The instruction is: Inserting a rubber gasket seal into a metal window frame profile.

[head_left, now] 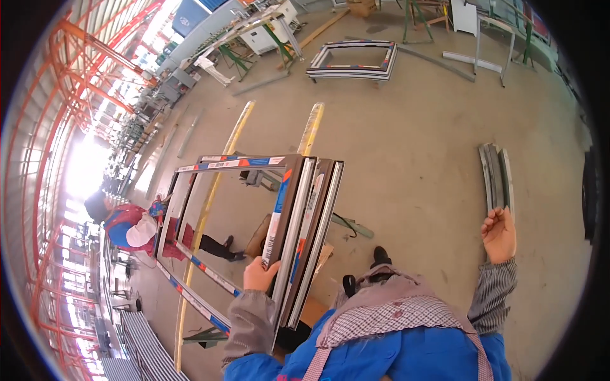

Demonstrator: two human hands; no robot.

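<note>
On my left, several brown and silver window frames stand close together, with printed tape in blue, white and red along their faces. My left hand is closed around the near upright of the closest frame, its fingers partly hidden by the profile. Out to the right, my right hand is raised with fingers loosely curled and the thumb apart, and nothing shows in it. Just beyond its fingertips are several long grey profile strips; the hand overlaps their near end, and I cannot tell whether it touches them.
Two yellow-wrapped rails run beneath the frames. A co-worker in blue and red stands past the frames at left. Another stack of frames rests low on the floor ahead. Farther back are a workbench and metal stands.
</note>
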